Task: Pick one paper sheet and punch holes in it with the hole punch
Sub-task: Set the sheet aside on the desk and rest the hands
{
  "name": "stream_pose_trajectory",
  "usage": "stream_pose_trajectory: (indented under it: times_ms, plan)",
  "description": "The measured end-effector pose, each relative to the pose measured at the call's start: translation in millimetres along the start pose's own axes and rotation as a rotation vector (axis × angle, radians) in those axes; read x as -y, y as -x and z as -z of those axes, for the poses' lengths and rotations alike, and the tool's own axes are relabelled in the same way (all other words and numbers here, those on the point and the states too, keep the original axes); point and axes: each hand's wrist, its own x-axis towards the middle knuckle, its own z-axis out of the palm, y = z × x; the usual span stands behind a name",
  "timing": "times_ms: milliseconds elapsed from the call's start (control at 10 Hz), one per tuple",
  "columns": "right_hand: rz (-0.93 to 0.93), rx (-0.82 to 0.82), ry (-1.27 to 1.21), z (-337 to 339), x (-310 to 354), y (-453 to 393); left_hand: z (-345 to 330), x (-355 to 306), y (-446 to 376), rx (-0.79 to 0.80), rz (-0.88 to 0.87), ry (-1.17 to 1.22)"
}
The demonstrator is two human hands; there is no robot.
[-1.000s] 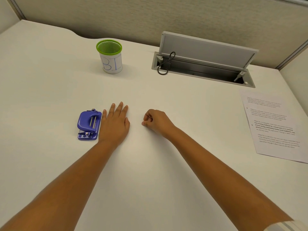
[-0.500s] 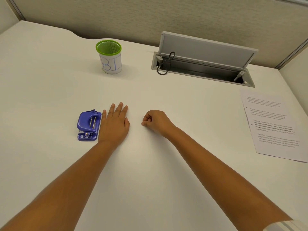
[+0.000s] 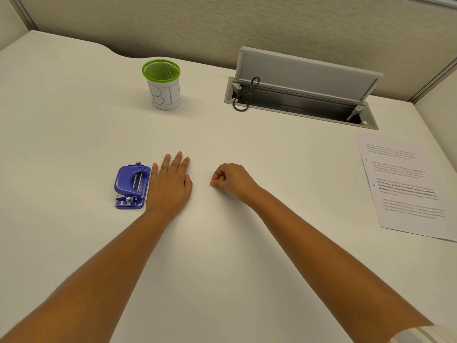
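A small blue hole punch (image 3: 131,186) sits on the white desk (image 3: 74,134), left of centre. My left hand (image 3: 170,184) lies flat on the desk, palm down, its edge right beside the punch, holding nothing. To its right my right hand (image 3: 231,180) rests on the desk as a loose fist with nothing in it. Printed paper sheets (image 3: 408,186) lie at the far right edge of the desk, well away from both hands.
A green-rimmed mesh pen cup (image 3: 162,85) with a white label stands at the back left. An open grey cable hatch (image 3: 301,87) with a black cord loop is set in the desk at the back. Partition walls enclose the desk.
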Motion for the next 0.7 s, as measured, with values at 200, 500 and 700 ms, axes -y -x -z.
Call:
stream_pose_trajectory:
  times_ms: [200, 500, 700]
  plan:
    - [0.001, -0.004, 0.059, -0.5, 4.3, 0.8, -0.3, -0.1, -0.1, 0.003, 0.001, 0.001]
    - [-0.081, 0.054, 0.143, -1.5, 10.7, -3.7, -0.3, -0.8, -0.1, -0.002, 0.001, 0.006]
    - [-0.081, 0.066, 0.136, 0.2, 9.6, -3.9, -0.6, -0.2, 0.0, -0.001, 0.001, 0.006]
